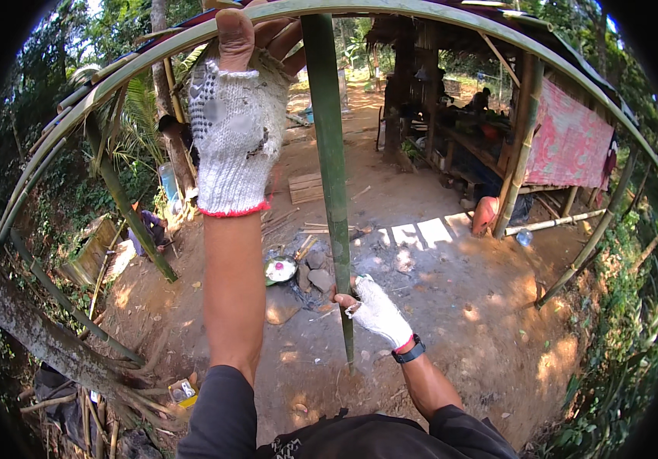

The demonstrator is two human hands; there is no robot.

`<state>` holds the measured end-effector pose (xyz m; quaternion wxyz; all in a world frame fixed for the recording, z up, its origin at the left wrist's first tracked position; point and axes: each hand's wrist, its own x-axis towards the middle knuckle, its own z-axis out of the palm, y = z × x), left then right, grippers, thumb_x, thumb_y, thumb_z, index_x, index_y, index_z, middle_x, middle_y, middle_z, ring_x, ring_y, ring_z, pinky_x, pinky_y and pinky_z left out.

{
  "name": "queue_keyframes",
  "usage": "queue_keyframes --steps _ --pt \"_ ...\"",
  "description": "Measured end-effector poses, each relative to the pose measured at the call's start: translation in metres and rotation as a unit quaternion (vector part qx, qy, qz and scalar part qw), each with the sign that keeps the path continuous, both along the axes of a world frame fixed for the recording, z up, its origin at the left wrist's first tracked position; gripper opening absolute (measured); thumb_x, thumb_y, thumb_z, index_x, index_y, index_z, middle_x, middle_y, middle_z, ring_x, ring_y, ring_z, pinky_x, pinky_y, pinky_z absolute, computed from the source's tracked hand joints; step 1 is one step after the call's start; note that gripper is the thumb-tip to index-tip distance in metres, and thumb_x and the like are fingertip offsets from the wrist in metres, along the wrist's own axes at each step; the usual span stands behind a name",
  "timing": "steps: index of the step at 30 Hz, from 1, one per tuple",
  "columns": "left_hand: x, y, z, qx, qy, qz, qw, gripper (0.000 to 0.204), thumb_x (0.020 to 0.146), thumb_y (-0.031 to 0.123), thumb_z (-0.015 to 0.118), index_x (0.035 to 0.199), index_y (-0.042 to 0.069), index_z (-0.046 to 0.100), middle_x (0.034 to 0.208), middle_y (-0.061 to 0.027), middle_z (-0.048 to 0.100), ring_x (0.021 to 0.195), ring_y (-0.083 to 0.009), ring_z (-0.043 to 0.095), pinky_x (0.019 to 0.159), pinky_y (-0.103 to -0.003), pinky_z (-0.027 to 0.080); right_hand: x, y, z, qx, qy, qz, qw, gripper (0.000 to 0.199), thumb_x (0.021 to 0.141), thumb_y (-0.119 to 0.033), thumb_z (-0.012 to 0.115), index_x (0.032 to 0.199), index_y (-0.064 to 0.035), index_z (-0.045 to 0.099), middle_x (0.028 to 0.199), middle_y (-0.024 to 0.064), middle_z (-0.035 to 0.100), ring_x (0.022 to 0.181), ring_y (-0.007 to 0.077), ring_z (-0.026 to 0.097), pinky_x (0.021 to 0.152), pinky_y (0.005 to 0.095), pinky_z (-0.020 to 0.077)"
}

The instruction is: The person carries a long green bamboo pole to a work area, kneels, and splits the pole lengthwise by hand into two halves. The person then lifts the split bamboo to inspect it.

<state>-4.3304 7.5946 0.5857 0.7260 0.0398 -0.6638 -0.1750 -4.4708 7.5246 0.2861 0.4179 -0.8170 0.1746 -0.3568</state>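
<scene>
My left hand (237, 130), in a worn white knit glove with bare fingertips, is raised high and closed on a pale bamboo beam (421, 9) along the roof edge. Its thumb lies over the front of the beam; the other fingers are partly hidden. A green bamboo pole (329, 153) stands upright beside those fingers, its top against the beam and its lower end near the ground. Lower down, my right hand (377, 310), in a similar glove with a dark wristband, is wrapped round the pole.
A pan (280, 270) sits by stones (317, 277) on the dirt ground. Bamboo posts (133, 214) lean at the left, near a seated person (147, 231). An open shelter with a red patterned cloth (570, 136) stands at the right. A tree trunk (45, 344) slants across the lower left.
</scene>
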Motion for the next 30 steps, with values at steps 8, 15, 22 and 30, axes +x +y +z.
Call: queue_keyframes --steps 8,15,22,30 --pt "0.019 -0.027 0.001 0.053 0.076 0.018 0.996 0.065 0.087 0.053 0.057 0.125 0.001 0.053 0.119 -0.0153 0.061 0.11 -0.027 0.059 0.096 -0.038 0.046 -0.011 -0.003 -0.017 -0.005 -0.01 -0.023 1.0 0.04 0.09 -0.025 0.06 0.121 -0.0018 0.054 0.106 0.0183 0.061 0.097 0.0288 0.059 0.086 0.0387 0.0455" --pt "0.027 -0.036 0.006 0.074 0.08 0.09 0.99 0.072 0.09 0.06 0.044 0.134 0.003 0.047 0.129 -0.0126 0.056 0.12 -0.0246 0.052 0.102 -0.037 0.042 -0.026 -0.01 -0.046 0.046 -0.063 -0.001 0.997 0.045 0.091 -0.025 0.059 0.127 0.0003 0.049 0.112 0.017 0.061 0.104 0.026 0.059 0.09 0.0366 0.0462" --pt "0.028 -0.036 0.006 0.062 0.079 0.057 0.993 0.07 0.09 0.059 0.046 0.133 0.004 0.048 0.127 -0.0125 0.057 0.117 -0.0248 0.053 0.099 -0.037 0.044 -0.03 0.002 -0.043 -0.032 0.028 -0.065 0.997 0.036 0.088 -0.022 0.059 0.117 0.0007 0.057 0.102 0.0169 0.064 0.099 0.0273 0.061 0.086 0.0369 0.0473" --pt "0.013 -0.028 0.006 0.045 0.081 0.038 0.995 0.069 0.087 0.055 0.054 0.129 0.0 0.051 0.121 -0.0157 0.06 0.114 -0.0275 0.056 0.1 -0.039 0.043 -0.015 -0.008 -0.057 -0.083 -0.007 -0.086 0.993 0.025 0.087 -0.019 0.058 0.105 -0.0013 0.061 0.094 0.0195 0.061 0.091 0.0355 0.058 0.079 0.0427 0.0459"
